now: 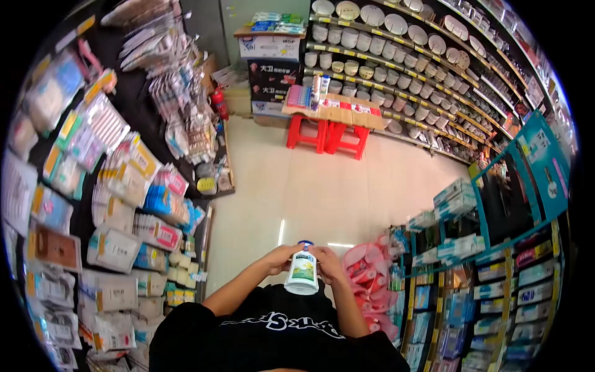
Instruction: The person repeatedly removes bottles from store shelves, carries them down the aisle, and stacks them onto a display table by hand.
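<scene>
A white plastic bottle (302, 273) with a green and yellow label and a blue cap is held in front of my chest. Its cap end points away from me, its base toward my shirt. My left hand (281, 258) is closed around the left side near the neck, with some fingertips hidden behind the bottle. On the other side, my right hand (328, 263) grips close to the blue cap (305, 243).
Packaged goods hang on the left rack (118, 248). Red stools (325, 133) carry cardboard and boxes ahead, beside shelves of bowls (390, 46). Pink bags (369, 273) and a teal display rack (489, 204) stand to the right. Tiled floor (297, 186) lies between.
</scene>
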`<action>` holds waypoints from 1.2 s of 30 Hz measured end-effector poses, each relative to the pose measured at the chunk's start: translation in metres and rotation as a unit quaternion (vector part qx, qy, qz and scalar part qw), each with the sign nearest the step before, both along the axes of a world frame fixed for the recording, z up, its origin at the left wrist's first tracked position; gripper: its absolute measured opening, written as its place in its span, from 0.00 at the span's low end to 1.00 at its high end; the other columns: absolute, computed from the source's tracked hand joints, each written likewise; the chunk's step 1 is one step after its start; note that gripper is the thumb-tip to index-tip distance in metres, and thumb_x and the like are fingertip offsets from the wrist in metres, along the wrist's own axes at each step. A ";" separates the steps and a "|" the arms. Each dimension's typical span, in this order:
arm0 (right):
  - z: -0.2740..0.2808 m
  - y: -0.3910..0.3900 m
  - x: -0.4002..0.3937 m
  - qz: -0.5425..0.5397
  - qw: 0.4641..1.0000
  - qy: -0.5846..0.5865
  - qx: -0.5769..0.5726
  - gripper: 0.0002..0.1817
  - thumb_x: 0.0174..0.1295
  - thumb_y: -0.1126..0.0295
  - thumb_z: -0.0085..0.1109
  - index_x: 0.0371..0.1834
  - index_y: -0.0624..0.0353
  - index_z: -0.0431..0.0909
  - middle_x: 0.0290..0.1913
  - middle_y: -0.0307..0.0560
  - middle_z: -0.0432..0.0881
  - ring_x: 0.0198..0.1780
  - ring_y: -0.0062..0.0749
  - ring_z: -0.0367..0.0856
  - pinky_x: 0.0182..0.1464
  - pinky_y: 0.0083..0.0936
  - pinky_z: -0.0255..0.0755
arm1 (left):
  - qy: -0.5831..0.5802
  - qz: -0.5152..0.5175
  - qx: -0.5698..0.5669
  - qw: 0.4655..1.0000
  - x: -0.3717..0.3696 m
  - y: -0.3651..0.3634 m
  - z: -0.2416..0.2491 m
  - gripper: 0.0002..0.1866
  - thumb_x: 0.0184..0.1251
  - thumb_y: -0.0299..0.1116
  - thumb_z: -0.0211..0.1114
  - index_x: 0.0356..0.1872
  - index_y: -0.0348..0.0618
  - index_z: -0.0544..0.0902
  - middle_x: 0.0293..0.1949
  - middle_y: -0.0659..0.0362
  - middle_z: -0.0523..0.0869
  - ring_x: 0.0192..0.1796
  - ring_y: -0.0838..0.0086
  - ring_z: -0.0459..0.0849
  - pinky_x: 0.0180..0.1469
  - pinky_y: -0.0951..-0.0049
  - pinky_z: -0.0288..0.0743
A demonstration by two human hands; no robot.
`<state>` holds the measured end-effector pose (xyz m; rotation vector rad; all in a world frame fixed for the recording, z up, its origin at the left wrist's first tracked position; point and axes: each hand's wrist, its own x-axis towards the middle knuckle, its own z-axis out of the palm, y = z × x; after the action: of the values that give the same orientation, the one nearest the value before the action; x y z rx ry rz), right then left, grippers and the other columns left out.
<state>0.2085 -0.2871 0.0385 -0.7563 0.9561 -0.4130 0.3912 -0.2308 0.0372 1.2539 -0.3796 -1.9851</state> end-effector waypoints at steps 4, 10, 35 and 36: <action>-0.027 -0.104 0.025 0.028 0.998 -0.052 0.025 0.21 0.68 0.61 0.58 0.45 0.74 0.77 0.36 0.50 0.84 0.33 0.29 0.84 0.34 0.25 0.79 | 0.031 0.023 0.038 0.999 0.017 -0.091 -0.009 0.25 0.69 0.52 0.61 0.53 0.40 0.77 0.49 0.55 0.82 0.47 0.71 0.84 0.48 0.70 0.84; 0.021 -0.230 0.059 -0.031 0.980 -0.027 -0.192 0.26 0.63 0.69 0.64 0.60 0.72 0.68 0.43 0.54 0.83 0.40 0.29 0.83 0.39 0.25 0.77 | -0.108 0.030 -0.040 0.993 0.043 -0.226 0.038 0.25 0.69 0.50 0.61 0.60 0.47 0.72 0.47 0.59 0.81 0.46 0.72 0.82 0.41 0.72 0.78; 0.023 -0.764 0.219 -0.157 0.889 0.136 -0.408 0.27 0.55 0.84 0.64 0.60 0.62 0.73 0.54 0.50 0.70 0.55 0.35 0.77 0.55 0.31 0.77 | -0.430 0.017 -0.383 0.817 0.182 -0.785 0.039 0.29 0.61 0.25 0.66 0.66 0.46 0.70 0.57 0.48 0.69 0.62 0.55 0.71 0.62 0.64 0.69; 0.002 -0.789 0.222 -0.165 0.885 0.139 -0.414 0.27 0.52 0.81 0.66 0.59 0.60 0.75 0.50 0.50 0.71 0.51 0.34 0.77 0.52 0.29 0.76 | -0.431 0.032 -0.379 0.819 0.186 -0.806 0.032 0.29 0.61 0.26 0.66 0.65 0.45 0.70 0.57 0.47 0.69 0.61 0.54 0.72 0.63 0.63 0.69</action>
<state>0.4301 -1.0760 0.0407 -1.4622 1.1869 -1.0726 0.5771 -1.0372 0.0696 1.4776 -1.3827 -0.8790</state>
